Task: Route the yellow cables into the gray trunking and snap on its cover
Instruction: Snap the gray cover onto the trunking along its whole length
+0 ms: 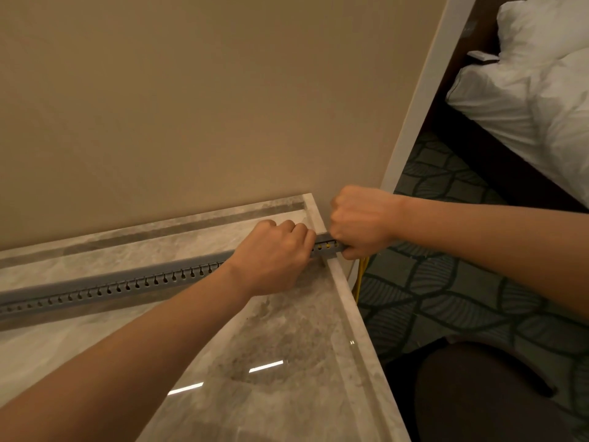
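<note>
A long gray trunking (127,282) with a row of side slots lies across the marble table (287,362), running from the left edge to the table's right rim. My left hand (274,253) presses down on top of it near its right end, fingers curled over it. My right hand (360,224) is clenched around the very end of the trunking at the table's edge. Yellow shows through the slots between my hands. Yellow cables (360,279) hang down from under my right hand, past the table's side toward the floor.
A beige wall (207,106) stands right behind the table. To the right lie patterned carpet (446,298), a bed with white bedding (526,90) and a dark chair seat (478,393) close to the table's corner.
</note>
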Action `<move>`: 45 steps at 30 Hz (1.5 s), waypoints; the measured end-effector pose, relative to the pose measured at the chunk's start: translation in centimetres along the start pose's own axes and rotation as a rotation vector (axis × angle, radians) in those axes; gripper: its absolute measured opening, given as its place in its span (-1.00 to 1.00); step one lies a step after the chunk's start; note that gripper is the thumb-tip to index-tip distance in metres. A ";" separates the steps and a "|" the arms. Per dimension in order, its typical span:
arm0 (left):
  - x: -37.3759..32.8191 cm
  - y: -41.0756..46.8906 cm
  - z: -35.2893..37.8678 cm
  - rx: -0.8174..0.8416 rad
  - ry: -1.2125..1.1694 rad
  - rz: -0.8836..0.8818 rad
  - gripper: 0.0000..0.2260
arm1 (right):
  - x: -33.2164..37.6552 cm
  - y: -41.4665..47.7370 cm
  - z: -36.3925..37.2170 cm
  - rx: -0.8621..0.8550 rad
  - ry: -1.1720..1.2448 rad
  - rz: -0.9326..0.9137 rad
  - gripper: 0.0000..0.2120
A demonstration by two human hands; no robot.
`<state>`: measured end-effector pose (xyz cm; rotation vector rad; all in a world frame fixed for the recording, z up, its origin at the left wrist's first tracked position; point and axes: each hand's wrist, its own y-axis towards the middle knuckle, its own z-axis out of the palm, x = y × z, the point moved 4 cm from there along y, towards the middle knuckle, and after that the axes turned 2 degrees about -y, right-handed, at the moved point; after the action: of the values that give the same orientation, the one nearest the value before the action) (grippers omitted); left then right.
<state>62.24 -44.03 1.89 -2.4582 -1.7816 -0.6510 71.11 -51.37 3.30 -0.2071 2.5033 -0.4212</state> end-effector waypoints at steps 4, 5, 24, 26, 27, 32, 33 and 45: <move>0.0 0.0 0.0 0.014 0.001 0.025 -0.77 | 0.2 -0.2 0.0 0.005 -0.004 -0.024 -0.68; -0.1 0.0 -0.1 0.009 -0.001 0.029 -0.77 | 0.2 -0.3 0.0 0.005 0.001 -0.030 -0.67; 1.9 0.4 2.9 0.627 -0.682 -0.556 -0.79 | 1.7 -1.9 1.5 -0.235 0.010 0.164 -0.70; 1.6 0.4 2.8 0.584 -0.593 -0.546 -0.80 | 2.2 -1.9 1.0 -0.216 0.005 0.195 -0.70; 1.4 0.4 2.6 0.556 -0.538 -0.534 -0.81 | 2.4 -1.9 0.7 -0.213 -0.006 0.203 -0.68; 0.7 -0.1 1.9 0.481 -0.364 -0.480 -0.81 | -0.3 -2.9 -0.7 -0.066 0.454 0.524 -0.49; 0.5 -0.1 1.6 0.466 -0.339 -0.474 -0.81 | -1.0 -3.0 -0.2 -0.042 0.630 0.619 -0.51; -0.6 0.3 -0.7 0.335 -0.241 -0.482 -0.83 | 1.3 0.3 0.1 0.132 0.943 0.702 -0.60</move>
<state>62.16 -44.89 2.34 -1.9661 -2.3715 -0.0468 70.08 -51.43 2.47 1.1383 3.1494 -0.4327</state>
